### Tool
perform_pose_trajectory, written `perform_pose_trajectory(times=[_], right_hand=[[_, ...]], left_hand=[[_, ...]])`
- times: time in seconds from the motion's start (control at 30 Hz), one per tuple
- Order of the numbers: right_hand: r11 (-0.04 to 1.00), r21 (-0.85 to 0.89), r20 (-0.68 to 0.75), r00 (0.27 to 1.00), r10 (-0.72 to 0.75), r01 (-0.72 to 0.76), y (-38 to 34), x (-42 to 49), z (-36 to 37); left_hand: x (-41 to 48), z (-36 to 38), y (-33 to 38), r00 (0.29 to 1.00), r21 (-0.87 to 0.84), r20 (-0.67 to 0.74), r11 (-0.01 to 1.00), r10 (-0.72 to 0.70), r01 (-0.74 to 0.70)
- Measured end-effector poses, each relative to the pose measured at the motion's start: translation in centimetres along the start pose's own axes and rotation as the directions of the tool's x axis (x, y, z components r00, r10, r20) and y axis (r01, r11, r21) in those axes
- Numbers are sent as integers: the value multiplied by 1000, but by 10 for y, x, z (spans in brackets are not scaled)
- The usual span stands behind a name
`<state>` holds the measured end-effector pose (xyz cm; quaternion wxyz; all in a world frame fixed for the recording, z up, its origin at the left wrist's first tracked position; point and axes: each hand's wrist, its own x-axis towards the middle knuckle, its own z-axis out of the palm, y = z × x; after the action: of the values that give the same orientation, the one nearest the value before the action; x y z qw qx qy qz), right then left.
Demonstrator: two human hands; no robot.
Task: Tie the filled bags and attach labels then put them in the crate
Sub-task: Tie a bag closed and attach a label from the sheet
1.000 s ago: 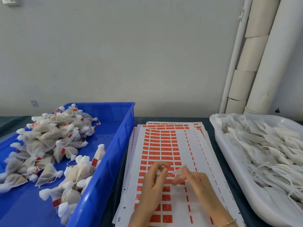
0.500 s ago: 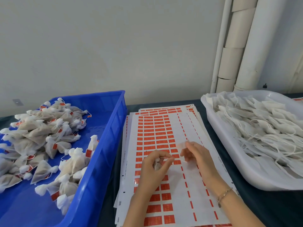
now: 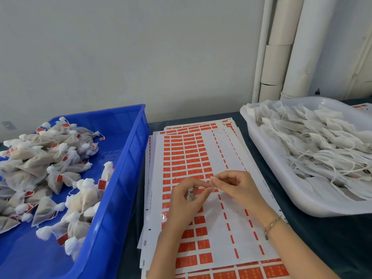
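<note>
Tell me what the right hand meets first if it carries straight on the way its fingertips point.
The left hand. The right hand points leftward, pinching the string of the small bag the left hand holds; their fingertips look nearly touching, though depth is unclear.

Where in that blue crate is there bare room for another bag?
In the blue crate, bare floor shows at the far right and near-left corners. Tied bags crowd its left and middle; the white tray is full.

Left hand (image 3: 184, 200) and right hand (image 3: 238, 188) pinch, fingertips touching.
</note>
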<state>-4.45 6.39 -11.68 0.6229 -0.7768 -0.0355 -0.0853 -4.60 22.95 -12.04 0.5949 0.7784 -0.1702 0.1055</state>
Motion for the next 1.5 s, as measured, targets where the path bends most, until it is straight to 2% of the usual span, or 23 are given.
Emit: perform_pose_trajectory(times=[0.47,0.77,1.03,1.1,1.3,1.5], right_hand=[[997,67,19,999,-31,30,1,0,-2],[999,49,33,999,-16,14,0,-1,-2],[984,152,-18,995,96,-93,-10,-1,-5],[980,184,-41,995,89,-80,-10,-1,-9],[999,32,31,999,14,-15,-8,-1,-2],[1000,-26,44,999,-11,12,0,-1,-1]], left_hand=[[1,0,-5,998,92,-63,996,7,-2],[2,2,-7,998,117,-32,991,-60,64],[2,2,-3,992,113,-88,989,-85,94],[2,2,-2,990,109,-98,988,-96,107],[1,1,-3,992,83,-106,993,-71,80],[1,0,-3,997,73,-77,997,-25,30]])
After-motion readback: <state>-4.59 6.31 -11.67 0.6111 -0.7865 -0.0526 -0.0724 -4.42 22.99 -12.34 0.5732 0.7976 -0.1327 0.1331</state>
